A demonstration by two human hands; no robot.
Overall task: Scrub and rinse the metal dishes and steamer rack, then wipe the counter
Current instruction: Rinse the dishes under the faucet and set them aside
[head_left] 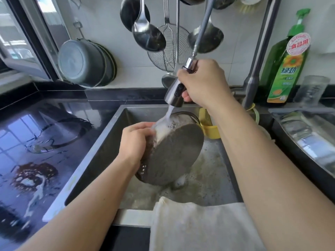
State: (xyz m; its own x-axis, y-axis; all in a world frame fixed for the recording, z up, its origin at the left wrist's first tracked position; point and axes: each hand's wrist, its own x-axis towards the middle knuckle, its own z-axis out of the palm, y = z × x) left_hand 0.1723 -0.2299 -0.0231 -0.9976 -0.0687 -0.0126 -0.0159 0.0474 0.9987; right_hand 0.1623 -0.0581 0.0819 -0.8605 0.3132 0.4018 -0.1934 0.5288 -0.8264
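Note:
A round metal dish [174, 153] is held tilted on edge over the sink [108, 134], its dull grey underside facing me. My left hand [135, 140] grips its upper left rim. My right hand [203, 84] grips the pull-out sprayer head [175, 95] above the dish. Water streams from the sprayer onto the dish's upper edge beside my left fingers. Another metal rim [190, 115] shows just behind the dish. A pale cloth [199, 225] hangs over the sink's front edge.
The black counter [59, 124] on the left is wet, with puddles and a brown spill [34, 175]. Ladles and a wire skimmer [168, 51] hang on the wall above. A green detergent bottle [288, 62] stands at the back right. A yellow object [210, 130] lies in the sink.

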